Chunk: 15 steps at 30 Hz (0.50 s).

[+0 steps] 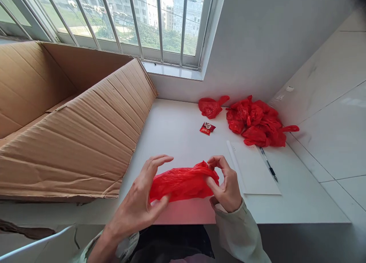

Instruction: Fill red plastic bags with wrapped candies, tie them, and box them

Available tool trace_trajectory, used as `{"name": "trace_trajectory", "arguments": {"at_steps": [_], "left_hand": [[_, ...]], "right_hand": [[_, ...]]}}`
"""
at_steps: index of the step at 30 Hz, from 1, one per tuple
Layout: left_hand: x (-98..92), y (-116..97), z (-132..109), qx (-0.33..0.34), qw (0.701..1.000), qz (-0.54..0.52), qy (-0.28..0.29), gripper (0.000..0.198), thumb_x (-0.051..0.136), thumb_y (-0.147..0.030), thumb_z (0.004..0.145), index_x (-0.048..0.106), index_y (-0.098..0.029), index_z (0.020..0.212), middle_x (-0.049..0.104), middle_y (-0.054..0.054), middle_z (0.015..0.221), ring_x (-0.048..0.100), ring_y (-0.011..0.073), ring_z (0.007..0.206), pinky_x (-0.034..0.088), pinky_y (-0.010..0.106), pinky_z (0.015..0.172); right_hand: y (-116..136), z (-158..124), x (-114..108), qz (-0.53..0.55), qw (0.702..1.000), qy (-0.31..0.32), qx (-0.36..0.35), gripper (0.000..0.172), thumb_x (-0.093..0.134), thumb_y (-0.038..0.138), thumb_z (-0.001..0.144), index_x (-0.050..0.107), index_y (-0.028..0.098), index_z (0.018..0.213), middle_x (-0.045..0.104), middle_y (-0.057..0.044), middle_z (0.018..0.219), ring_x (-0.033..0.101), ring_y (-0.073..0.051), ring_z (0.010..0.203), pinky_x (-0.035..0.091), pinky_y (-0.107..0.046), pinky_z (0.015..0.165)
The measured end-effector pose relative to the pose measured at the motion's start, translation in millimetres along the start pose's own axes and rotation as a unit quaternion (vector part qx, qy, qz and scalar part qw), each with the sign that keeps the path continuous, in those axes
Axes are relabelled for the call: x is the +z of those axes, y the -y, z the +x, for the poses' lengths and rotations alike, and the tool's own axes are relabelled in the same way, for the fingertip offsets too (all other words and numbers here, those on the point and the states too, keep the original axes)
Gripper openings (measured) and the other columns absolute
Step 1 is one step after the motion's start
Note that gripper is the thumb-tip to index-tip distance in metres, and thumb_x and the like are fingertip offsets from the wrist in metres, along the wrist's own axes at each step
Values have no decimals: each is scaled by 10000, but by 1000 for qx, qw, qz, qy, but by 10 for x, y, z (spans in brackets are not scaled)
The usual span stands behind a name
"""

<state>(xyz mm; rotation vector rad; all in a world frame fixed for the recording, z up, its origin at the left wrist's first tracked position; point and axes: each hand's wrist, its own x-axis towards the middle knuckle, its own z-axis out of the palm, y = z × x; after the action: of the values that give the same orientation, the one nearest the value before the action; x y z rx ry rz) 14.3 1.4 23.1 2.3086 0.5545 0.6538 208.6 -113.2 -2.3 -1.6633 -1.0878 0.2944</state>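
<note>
A red plastic bag [183,183], drawn out into a long crumpled strip, lies between my hands near the table's front edge. My right hand [225,183] pinches its right end between thumb and fingers. At the other end, my left hand [143,194] is open, with thumb and fingers spread around the bag's left part. Beyond the bag lie small red packets [207,128] with printed lettering.
A large open cardboard box [85,133] fills the left side. Crumpled red bags [257,120] are heaped at the back right, with a smaller red bag [211,107] beside them. White paper [254,171] and a pen [268,164] lie on the right. A barred window [128,26] is behind.
</note>
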Motion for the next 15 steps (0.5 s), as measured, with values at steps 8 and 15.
{"name": "trace_trajectory", "arguments": {"at_steps": [8, 15], "left_hand": [[-2, -183, 255, 65, 996, 43, -38, 87, 510, -208, 915, 596, -208, 907, 625, 9, 830, 563, 146, 767, 452, 262, 701], [-268, -150, 294, -58, 880, -454, -129, 144, 658, -291, 821, 558, -209, 884, 560, -32, 777, 535, 71, 644, 462, 154, 578]], "right_hand": [[178, 160, -49, -82, 993, -61, -57, 90, 560, 212, 776, 647, 228, 789, 667, -2, 741, 572, -171, 672, 474, -334, 688], [86, 247, -332, 51, 979, -169, 99, 237, 666, 408, 758, 691, 173, 764, 614, -13, 620, 518, -136, 521, 444, -266, 421]]}}
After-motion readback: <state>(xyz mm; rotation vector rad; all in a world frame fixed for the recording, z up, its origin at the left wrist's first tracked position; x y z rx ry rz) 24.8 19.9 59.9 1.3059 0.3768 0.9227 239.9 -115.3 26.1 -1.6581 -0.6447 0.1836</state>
